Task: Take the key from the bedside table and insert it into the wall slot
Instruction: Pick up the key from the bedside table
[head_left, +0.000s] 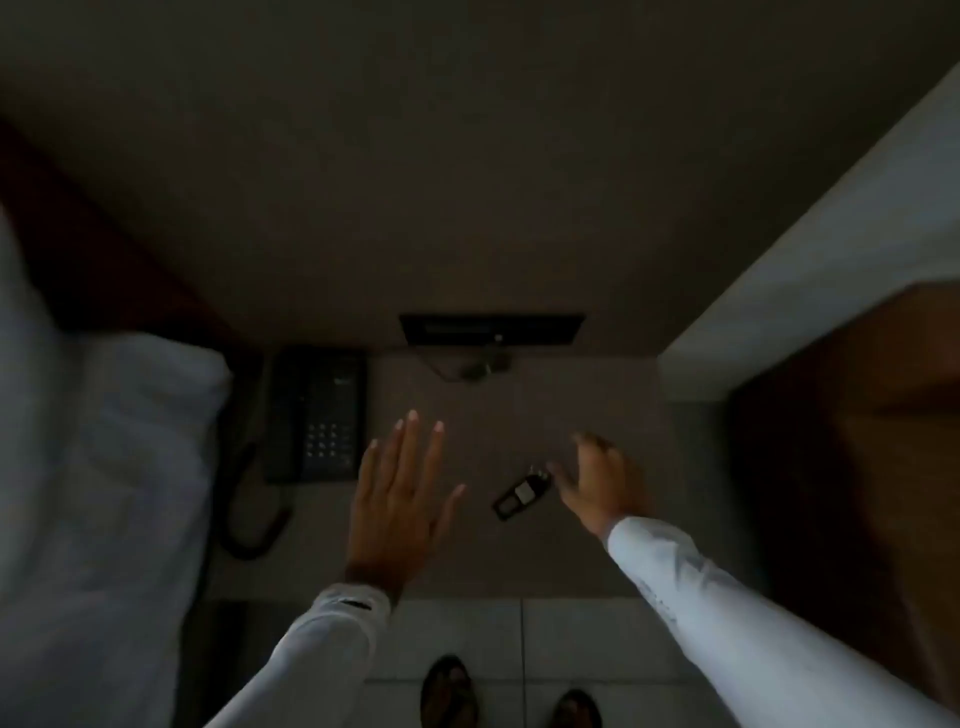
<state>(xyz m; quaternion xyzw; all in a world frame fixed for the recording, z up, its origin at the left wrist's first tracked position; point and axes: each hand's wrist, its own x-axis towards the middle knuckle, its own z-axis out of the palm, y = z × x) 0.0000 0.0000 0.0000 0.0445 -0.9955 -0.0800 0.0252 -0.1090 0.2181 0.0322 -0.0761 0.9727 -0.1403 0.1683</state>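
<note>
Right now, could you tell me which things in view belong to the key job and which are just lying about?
Belongs to the job:
- key on the bedside table
- right hand, reaching beside the key
- left hand, open, empty

Just lying about:
- telephone
- pillow
- dark wall panel

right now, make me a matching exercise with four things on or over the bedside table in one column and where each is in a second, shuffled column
Things:
1. key
2. telephone
3. left hand
4. right hand

Places:
A. against the left edge of the table, near the pillow
B. flat on the table between the two hands
C. spread open, fingers pointing at the wall, just right of the telephone
D. reaching in from the right, fingers close to the key

Pairs: 1-B, 2-A, 3-C, 4-D
</note>
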